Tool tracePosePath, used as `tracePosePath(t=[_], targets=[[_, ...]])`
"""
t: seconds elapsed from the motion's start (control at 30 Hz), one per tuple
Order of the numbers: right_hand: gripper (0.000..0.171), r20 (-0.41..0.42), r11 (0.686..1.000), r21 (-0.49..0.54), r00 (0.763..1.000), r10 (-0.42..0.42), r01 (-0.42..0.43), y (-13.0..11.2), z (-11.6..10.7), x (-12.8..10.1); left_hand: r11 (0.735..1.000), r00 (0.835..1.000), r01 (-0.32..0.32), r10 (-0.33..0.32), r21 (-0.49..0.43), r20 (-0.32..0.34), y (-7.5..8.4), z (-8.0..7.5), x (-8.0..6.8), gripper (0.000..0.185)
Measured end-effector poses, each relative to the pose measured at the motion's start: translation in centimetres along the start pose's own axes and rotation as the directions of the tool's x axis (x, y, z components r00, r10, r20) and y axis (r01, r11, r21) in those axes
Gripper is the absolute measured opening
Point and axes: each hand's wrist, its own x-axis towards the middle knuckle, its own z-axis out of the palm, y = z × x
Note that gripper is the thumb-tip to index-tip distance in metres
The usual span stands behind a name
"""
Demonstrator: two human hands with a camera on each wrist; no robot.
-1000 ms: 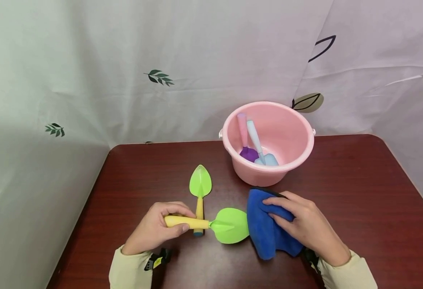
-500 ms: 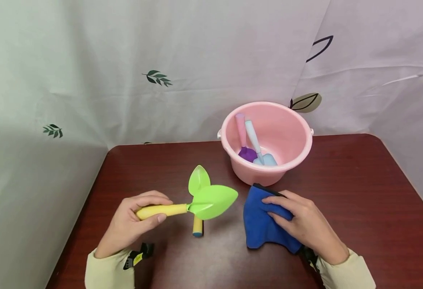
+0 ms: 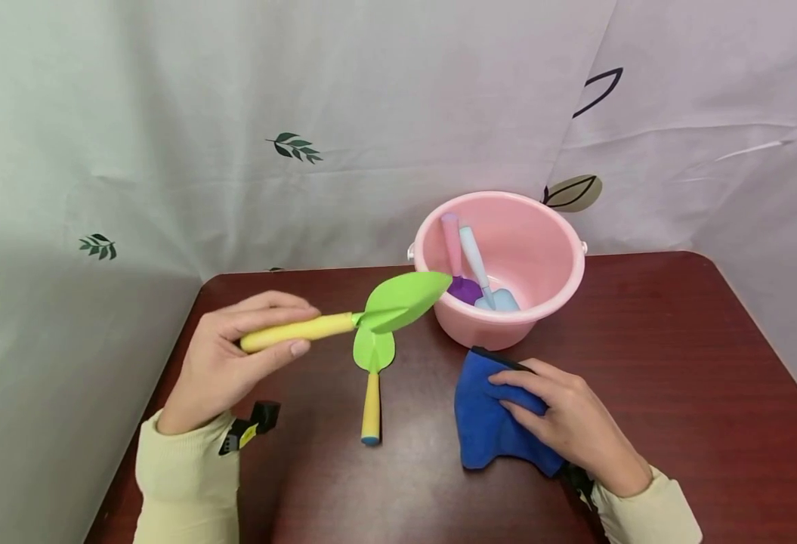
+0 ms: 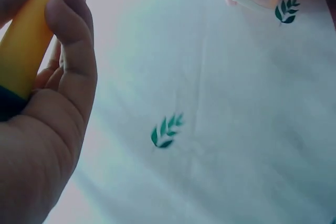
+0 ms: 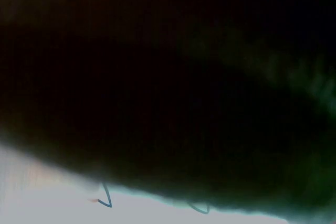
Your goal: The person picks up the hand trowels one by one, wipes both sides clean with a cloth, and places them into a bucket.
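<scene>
My left hand (image 3: 238, 355) grips the yellow handle of a green garden trowel (image 3: 405, 298), held in the air with its blade toward the bucket. In the left wrist view, fingers and thumb close round the yellow handle (image 4: 26, 45). Below the raised blade lies a second green trowel (image 3: 371, 400) on the table, its tip hidden. My right hand (image 3: 568, 408) pinches a blue cloth (image 3: 486, 419) resting on the table. A pink bucket (image 3: 500, 332) holds a purple trowel with a pink handle (image 3: 452, 242) and a light blue trowel (image 3: 476, 261). The right wrist view is mostly dark.
The dark red wooden table (image 3: 677, 363) ends at a back edge against a pale curtain (image 3: 371, 91) with leaf prints. More curtain hangs along the left side. The bucket stands near the back edge, right of the middle.
My left hand has lifted the green trowel away from the blue cloth, moving left, up and toward the back. My right hand with the cloth has barely moved.
</scene>
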Motion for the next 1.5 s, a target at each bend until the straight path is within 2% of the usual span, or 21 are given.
tracePosePath(t=[0.3,0.47,0.63,0.77,0.9,1.07,1.23,1.43,1.5], targets=[[0.053,0.004,1.000,-0.003,1.000,-0.002,0.002,0.0,0.1,0.1,0.995,0.996,-0.002,-0.007,0.095,0.089,1.1,1.4,6.0,0.029],[0.053,0.003,1.000,-0.004,1.000,-0.003,0.003,0.1,0.1,0.1,0.978,0.979,-0.078,0.038,0.194,0.203,1.1,3.0,9.4,0.022],[0.052,0.012,1.000,-0.003,1.000,0.007,-0.007,0.0,0.1,0.0,0.949,0.938,-0.178,0.085,0.259,0.335,0.7,4.7,12.0,0.020],[0.053,0.013,1.000,-0.008,1.000,0.004,-0.004,0.0,0.1,-0.1,0.905,0.896,-0.247,0.077,0.347,0.437,0.7,5.9,13.9,0.017],[0.053,0.011,1.000,-0.013,1.000,-0.006,0.007,0.0,0.0,-0.1,0.862,0.852,-0.280,0.020,0.423,0.522,0.8,7.4,15.4,0.014],[0.053,0.008,1.000,-0.007,1.000,-0.015,0.015,-0.1,0.0,-0.1,0.828,0.808,-0.249,-0.108,0.503,0.579,0.8,9.2,16.8,0.008],[0.054,0.009,1.000,-0.002,1.000,-0.022,0.022,0.0,0.0,-0.1,0.829,0.753,-0.205,-0.205,0.520,0.625,0.4,10.4,17.5,0.007],[0.053,0.018,1.000,-0.003,1.000,-0.022,0.022,-0.1,0.0,-0.1,0.832,0.726,-0.203,-0.226,0.516,0.649,-0.3,11.5,17.8,0.007],[0.053,0.020,1.000,-0.004,1.000,-0.019,0.019,-0.1,0.0,-0.1,0.826,0.710,-0.213,-0.236,0.522,0.664,-0.5,11.9,17.7,0.008]])
